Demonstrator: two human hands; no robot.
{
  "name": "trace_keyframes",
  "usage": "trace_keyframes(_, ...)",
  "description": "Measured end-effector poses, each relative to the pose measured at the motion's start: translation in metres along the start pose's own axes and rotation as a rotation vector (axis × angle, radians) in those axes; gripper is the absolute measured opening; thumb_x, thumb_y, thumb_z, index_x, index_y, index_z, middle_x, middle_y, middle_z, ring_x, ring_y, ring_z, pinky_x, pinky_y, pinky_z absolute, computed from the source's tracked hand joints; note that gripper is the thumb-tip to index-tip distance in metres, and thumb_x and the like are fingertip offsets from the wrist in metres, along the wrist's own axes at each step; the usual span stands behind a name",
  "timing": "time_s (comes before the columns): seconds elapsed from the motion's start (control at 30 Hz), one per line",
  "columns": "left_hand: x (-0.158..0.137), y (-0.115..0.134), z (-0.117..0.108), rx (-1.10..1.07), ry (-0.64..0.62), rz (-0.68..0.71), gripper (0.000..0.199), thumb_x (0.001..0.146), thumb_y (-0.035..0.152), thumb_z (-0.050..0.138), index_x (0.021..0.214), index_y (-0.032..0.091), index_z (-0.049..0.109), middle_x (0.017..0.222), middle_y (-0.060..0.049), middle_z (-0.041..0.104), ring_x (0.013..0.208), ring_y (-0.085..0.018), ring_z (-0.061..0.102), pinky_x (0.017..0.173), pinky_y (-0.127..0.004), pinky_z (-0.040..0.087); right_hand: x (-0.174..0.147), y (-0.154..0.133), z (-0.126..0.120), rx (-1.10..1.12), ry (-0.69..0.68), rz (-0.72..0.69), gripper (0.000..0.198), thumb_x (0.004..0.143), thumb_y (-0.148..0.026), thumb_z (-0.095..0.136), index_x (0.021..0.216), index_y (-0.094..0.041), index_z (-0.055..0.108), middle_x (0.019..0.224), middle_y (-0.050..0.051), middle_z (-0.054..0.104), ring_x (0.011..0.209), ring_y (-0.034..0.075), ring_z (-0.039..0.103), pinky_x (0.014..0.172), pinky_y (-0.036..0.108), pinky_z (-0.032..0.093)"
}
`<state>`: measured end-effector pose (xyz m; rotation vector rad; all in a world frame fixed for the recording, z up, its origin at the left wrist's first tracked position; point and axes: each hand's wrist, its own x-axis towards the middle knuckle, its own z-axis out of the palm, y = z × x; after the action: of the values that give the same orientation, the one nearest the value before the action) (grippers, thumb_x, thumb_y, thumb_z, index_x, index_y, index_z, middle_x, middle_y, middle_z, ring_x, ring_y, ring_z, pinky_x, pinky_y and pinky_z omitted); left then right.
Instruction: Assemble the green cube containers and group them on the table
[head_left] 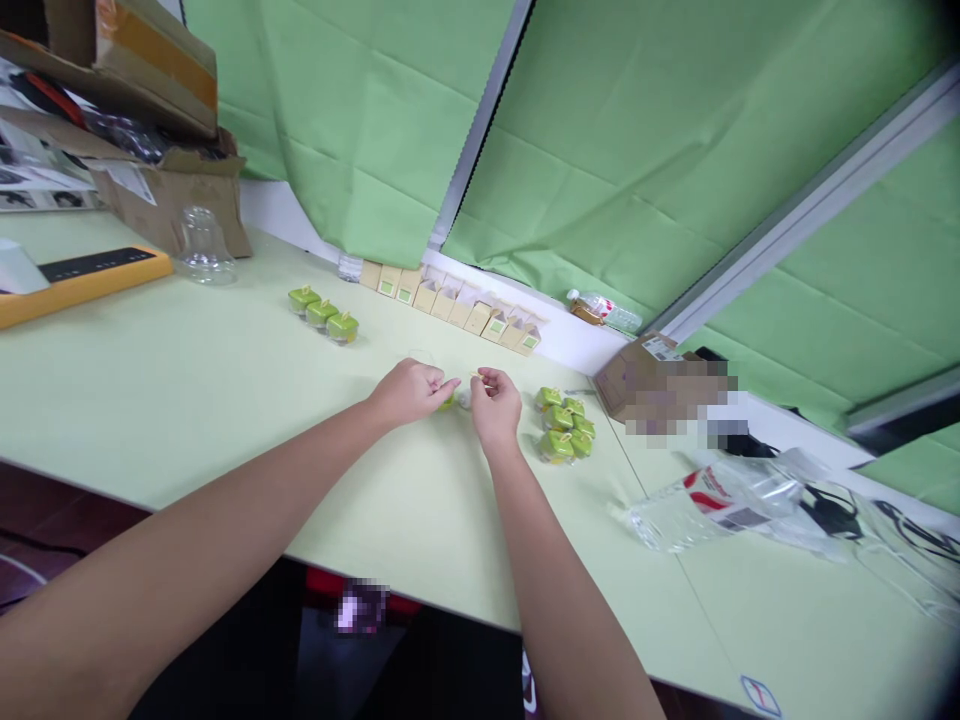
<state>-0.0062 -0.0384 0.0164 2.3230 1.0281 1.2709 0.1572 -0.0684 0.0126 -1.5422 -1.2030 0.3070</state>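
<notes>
My left hand [409, 393] is closed, thumb pointing right, around a small green-lidded container [447, 404] that shows only in part beneath the thumb. Close beside it, my right hand [496, 405] pinches a thin yellowish piece [477, 374] between thumb and fingertips; what it belongs to is hidden. To the right of that hand sits a cluster of several small clear containers [557, 446] with green lids and yellow loops on top. Three more like them form a short row [321, 314] at the left.
Along the wall runs a row of small tan boxes [450, 303]. A bottle [611, 311] lies behind them. At right are a cardboard box [637, 380], a large clear plastic bottle [705, 505] and cables [832, 512]. Far left are a clear plastic piece [204, 248] and open cartons [176, 190].
</notes>
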Motion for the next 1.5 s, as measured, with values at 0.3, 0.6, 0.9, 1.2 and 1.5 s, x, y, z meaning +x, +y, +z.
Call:
trace_keyframes(0.3, -0.008, -0.01, 0.006, 0.159, -0.282, -0.024, 0.065, 0.079, 0.057, 0.062, 0.133, 0.023, 0.05, 0.13, -0.011, 0.06, 0.106, -0.029, 0.063, 0.08, -0.034, 0.047, 0.001, 0.003, 0.0, -0.001, 0.009, 0.008, 0.028, 0.077, -0.037, 0.056, 0.096, -0.02, 0.067, 0.087, 0.003, 0.068, 0.067, 0.016, 0.06, 0.067, 0.029, 0.049)
trace_keyframes(0.6, -0.005, -0.027, 0.015, 0.085, -0.325, -0.055, 0.049, 0.076, 0.046, 0.066, 0.119, 0.023, 0.063, 0.111, -0.009, 0.071, 0.097, -0.028, 0.067, 0.075, -0.033, 0.049, 0.002, 0.009, 0.002, 0.005, -0.021, 0.021, 0.023, 0.078, -0.036, 0.056, 0.093, -0.021, 0.063, 0.081, 0.001, 0.066, 0.065, 0.016, 0.059, 0.065, 0.029, 0.048)
trace_keyframes(0.9, -0.001, -0.02, 0.009, -0.08, -0.151, -0.085, 0.041, 0.072, 0.033, 0.069, 0.112, 0.022, 0.065, 0.105, -0.004, 0.071, 0.087, -0.022, 0.066, 0.075, -0.03, 0.051, 0.001, 0.006, 0.003, 0.116, -0.089, -0.089, 0.027, 0.079, -0.04, 0.063, 0.095, -0.019, 0.064, 0.084, 0.001, 0.065, 0.067, 0.014, 0.057, 0.065, 0.027, 0.048)
trace_keyframes(1.2, 0.003, -0.018, 0.008, -0.144, -0.006, 0.054, 0.038, 0.075, 0.019, 0.065, 0.112, 0.021, 0.061, 0.114, -0.007, 0.065, 0.1, -0.021, 0.063, 0.086, -0.033, 0.051, -0.007, -0.011, -0.004, 0.014, -0.112, -0.31, 0.021, 0.086, -0.034, 0.058, 0.097, -0.02, 0.069, 0.092, 0.002, 0.071, 0.071, 0.015, 0.059, 0.065, 0.026, 0.047)
trace_keyframes(1.5, 0.001, -0.013, 0.011, -0.235, -0.101, 0.046, 0.039, 0.071, 0.014, 0.061, 0.109, 0.02, 0.065, 0.102, -0.002, 0.068, 0.084, -0.017, 0.062, 0.076, -0.028, 0.049, -0.006, -0.009, -0.009, -0.391, -0.258, -0.569, 0.021, 0.083, -0.013, 0.056, 0.088, -0.025, 0.073, 0.088, -0.001, 0.073, 0.078, 0.019, 0.057, 0.079, 0.03, 0.043)
